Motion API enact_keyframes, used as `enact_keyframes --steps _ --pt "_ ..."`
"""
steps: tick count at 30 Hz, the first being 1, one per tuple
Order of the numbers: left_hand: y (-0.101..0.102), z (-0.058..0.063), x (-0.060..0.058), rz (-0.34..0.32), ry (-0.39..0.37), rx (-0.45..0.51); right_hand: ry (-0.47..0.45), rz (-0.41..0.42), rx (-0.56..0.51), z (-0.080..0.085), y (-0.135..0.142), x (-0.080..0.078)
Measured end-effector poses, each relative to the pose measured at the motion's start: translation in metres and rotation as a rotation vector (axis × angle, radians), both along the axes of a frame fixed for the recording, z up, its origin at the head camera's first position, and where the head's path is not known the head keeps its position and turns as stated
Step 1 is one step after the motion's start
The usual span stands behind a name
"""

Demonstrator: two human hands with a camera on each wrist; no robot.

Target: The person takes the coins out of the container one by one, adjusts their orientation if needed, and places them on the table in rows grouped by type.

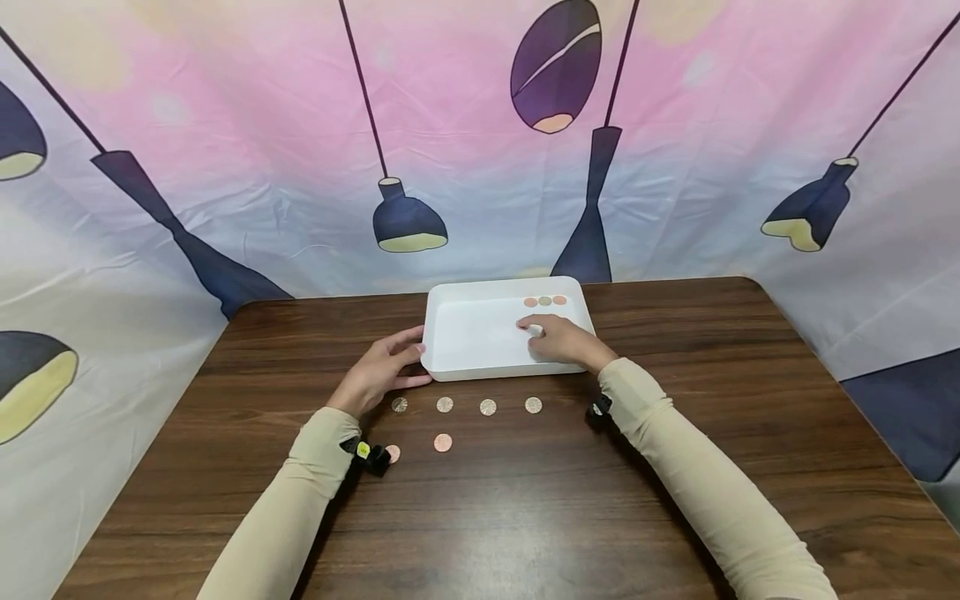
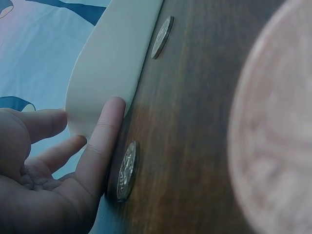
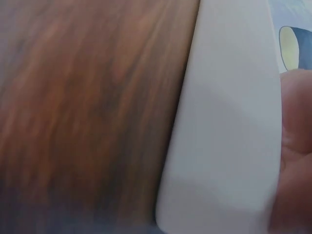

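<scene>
A shallow white tray [image 1: 480, 333] stands near the table's far edge. Spread around its near-left corner, my left hand [image 1: 386, 367] touches the side wall with fairly straight fingers; in the left wrist view a fingertip [image 2: 115, 105] presses the wall. My right hand [image 1: 562, 340] reaches over the tray's right part, index finger and thumb pointing left; I cannot tell whether a coin is at its fingertips. Behind it, two copper coins [image 1: 559, 300] flank a duller coin [image 1: 545, 301] in the tray. The right wrist view has the tray wall [image 3: 224, 117] hiding most of that hand.
Several silver coins [image 1: 488, 407] form a row on the wooden table [image 1: 525, 517] before the tray. Closer in lie a copper coin [image 1: 443, 442] and another copper coin [image 1: 393, 453] beside the left wrist camera. A lamp-patterned cloth [image 1: 480, 150] hangs behind.
</scene>
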State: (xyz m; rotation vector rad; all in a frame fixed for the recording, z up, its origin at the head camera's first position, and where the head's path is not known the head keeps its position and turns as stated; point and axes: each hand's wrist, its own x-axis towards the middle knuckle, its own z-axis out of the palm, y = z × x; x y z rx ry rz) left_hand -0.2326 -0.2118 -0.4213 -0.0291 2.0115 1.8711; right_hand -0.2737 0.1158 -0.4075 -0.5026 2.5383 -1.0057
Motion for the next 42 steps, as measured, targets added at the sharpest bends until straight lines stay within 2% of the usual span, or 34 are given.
enact_keyframes --steps 4,8,15,19,25,30,35,38,42 --pt "0.001 0.000 0.000 0.002 -0.005 0.003 -0.084 0.043 -0.112 -0.003 -0.003 -0.004" --pt "0.002 0.000 -0.001 0.000 -0.001 0.006 -0.108 0.051 -0.174 -0.004 -0.007 -0.007" --pt "0.002 -0.001 -0.002 -0.008 0.009 0.006 -0.053 -0.130 -0.285 -0.002 -0.018 -0.011" --pt "0.001 -0.001 -0.002 -0.004 0.004 0.007 -0.036 -0.168 -0.320 -0.008 -0.023 -0.016" --pt "0.000 0.000 -0.002 -0.003 0.004 0.009 0.025 -0.158 -0.230 -0.013 -0.033 -0.019" --pt "-0.001 -0.001 -0.001 -0.004 0.007 0.008 0.063 -0.198 -0.100 -0.013 -0.038 -0.022" --pt "-0.001 -0.002 -0.001 -0.006 0.011 0.007 0.075 -0.220 -0.047 -0.013 -0.041 -0.026" --pt "-0.001 -0.002 -0.001 -0.009 0.012 0.009 0.094 -0.193 -0.016 -0.014 -0.042 -0.026" --pt "0.000 -0.003 -0.001 -0.010 0.009 0.008 0.139 -0.118 0.029 -0.013 -0.044 -0.022"
